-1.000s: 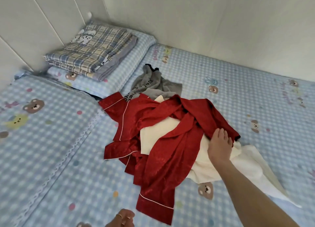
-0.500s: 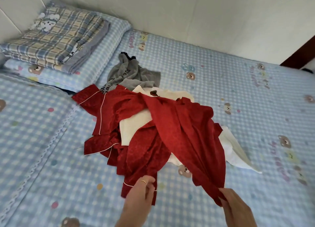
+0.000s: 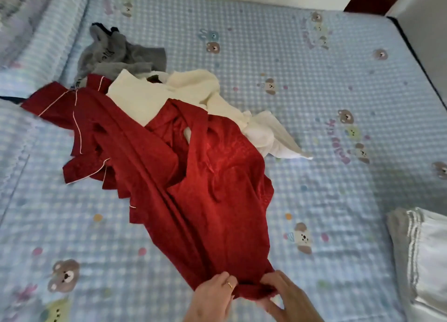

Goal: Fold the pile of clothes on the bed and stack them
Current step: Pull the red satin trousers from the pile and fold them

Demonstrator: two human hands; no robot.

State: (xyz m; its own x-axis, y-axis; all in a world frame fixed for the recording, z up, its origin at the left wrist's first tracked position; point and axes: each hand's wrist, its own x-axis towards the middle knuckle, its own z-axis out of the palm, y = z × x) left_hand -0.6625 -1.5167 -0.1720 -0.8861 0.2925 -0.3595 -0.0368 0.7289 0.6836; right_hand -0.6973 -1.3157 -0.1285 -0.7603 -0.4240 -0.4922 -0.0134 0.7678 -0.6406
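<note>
Two hands now pinch one end of the red satin garment (image 3: 205, 200): half a second ago only the right hand (image 3: 287, 295) held it, and the left hand (image 3: 212, 297) has since closed its grip beside it. The garment trails from the pile (image 3: 154, 118) toward the near edge of the bed (image 3: 338, 104), so separating the first piece looks underway. A cream garment (image 3: 183, 92) and grey garment (image 3: 116, 53) lie behind; bare sheet spreads right, up to white folded fabric (image 3: 425, 254).
</note>
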